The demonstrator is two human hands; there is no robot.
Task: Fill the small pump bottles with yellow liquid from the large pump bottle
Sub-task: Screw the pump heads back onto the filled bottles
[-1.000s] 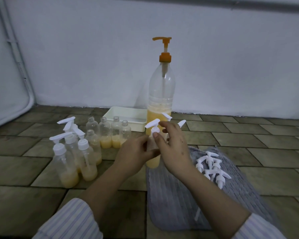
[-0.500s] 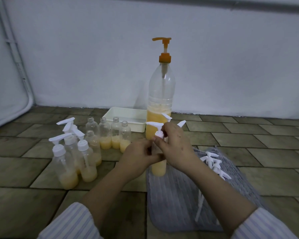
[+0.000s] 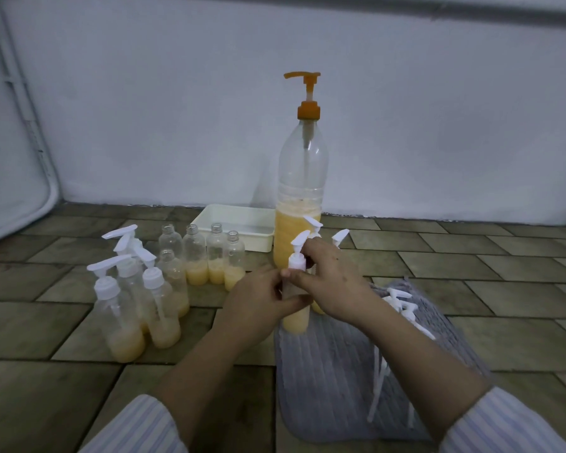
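A small bottle (image 3: 296, 322) with yellow liquid in its bottom stands on the grey cloth (image 3: 334, 377), gripped around its body by my left hand (image 3: 258, 300). My right hand (image 3: 332, 282) pinches the white pump cap (image 3: 297, 256) sitting on that bottle's neck. Right behind stands the large pump bottle (image 3: 299, 204) with an orange pump, about a third full of yellow liquid. Two more white pump heads (image 3: 339, 237) show beside my right hand.
Capped small bottles (image 3: 128, 308) stand at the left and uncapped ones (image 3: 209, 259) behind them, all partly filled. A white tray (image 3: 232, 223) sits by the wall. Loose white pump caps (image 3: 402, 302) lie on the cloth to the right. The floor is brown tile.
The pump cap has come down onto the small bottle's neck and its spout has turned. The bottle now stands lower on the cloth. Both hands stay on it.
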